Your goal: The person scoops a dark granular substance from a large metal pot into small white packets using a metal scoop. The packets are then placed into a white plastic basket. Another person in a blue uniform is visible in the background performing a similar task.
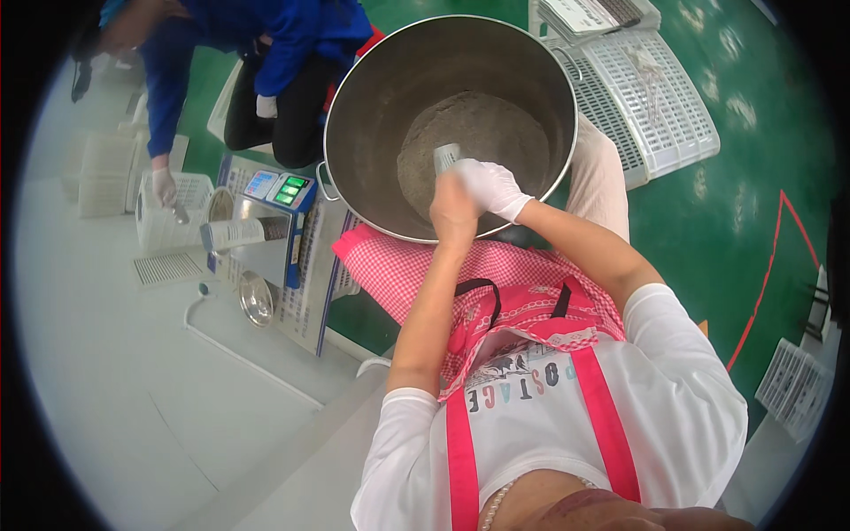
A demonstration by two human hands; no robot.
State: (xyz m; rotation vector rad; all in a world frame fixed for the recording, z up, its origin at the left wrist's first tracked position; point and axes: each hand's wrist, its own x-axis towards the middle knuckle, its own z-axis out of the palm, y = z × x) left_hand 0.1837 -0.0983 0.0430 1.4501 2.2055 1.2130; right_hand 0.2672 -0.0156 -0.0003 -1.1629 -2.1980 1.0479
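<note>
Over the mouth of a large steel pot, my two hands meet close together. My bare left hand is closed round a pale printed pouch, whose end sticks out past the fingers. Against it rests my right hand in a thin white glove; motion smears its fingers, so its grip cannot be made out. Grey-brown powder covers the pot's bottom beyond the hands. The lower part of the pouch is hidden by my left hand.
Left of the pot, a similar pouch lies on a digital scale, near a metal bowl. A co-worker's gloved hand holds a small metal tool at a white basket. White plastic crates stand at the right.
</note>
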